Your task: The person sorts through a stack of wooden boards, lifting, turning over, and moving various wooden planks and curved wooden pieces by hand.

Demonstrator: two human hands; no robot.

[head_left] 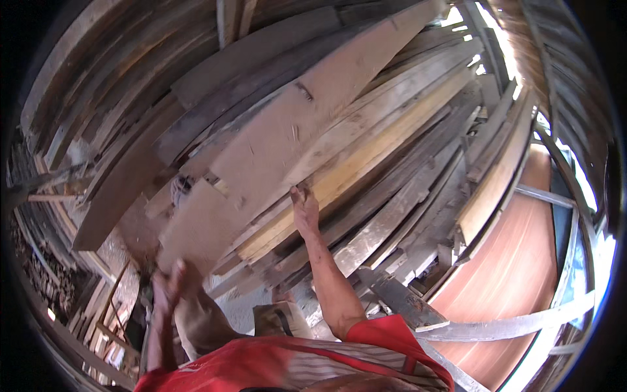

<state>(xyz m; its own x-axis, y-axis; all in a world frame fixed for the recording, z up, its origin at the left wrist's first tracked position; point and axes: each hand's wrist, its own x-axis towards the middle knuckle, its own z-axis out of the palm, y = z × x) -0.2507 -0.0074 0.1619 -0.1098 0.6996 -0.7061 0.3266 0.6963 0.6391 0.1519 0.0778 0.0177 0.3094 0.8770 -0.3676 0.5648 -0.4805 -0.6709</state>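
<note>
The wide pale plank (274, 163) runs on a long slant from the lower left of the frame up to the upper right, lying atop the stacked boards (418, 176). The right hand (304, 210) at centre is nearer its middle, fingers curled over its lower edge. The left hand (173, 282) at lower left sits at the plank's near end; it is blurred, so I cannot tell its grip. The plank looks dusty, rough-sawn and flat.

Left hand (171, 282) blurred, fingers perhaps gripping the wide plank (274, 150).
</note>
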